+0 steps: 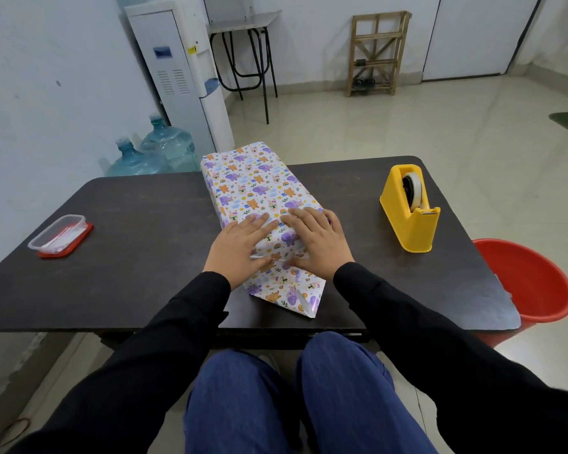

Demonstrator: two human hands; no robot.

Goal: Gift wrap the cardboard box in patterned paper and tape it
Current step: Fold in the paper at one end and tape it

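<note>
**A:** Our knees [276, 398] in blue trousers sit nearest, tucked under the desk [138, 257]. Where is the parcel?

**B:** It lies mid-desk, lengthwise away from us. The cardboard box [253, 181] is hidden completely under patterned paper [284, 290]. The paper's near end sticks out past the box, loose and not yet folded.

**A:** What lies left of the box?

**B:** A clear plastic container [58, 235] on a red lid, well apart from it. Then comes our left hand [240, 245], flat on the box's near top. Its fingers are straight and together, pressing the paper down and gripping nothing.

**A:** And the right hand [318, 237]?

**B:** It is just beside the left and just as flat, with fingers a little spread and fingertips almost meeting the left's. It also presses the paper and holds nothing.

**A:** How will the parcel handle?

**B:** We judge the box stiff and fairly light. The paper looks thin and glossy, so it may slide and crease easily. We'd steady the parcel by its long sides or press on its top, never by the loose end, which would crumple.

**A:** And right of the box?

**B:** A yellow tape dispenser [410, 208] stands near it. A red bucket [532, 283] sits farther right, on the floor beyond the desk corner.
</note>
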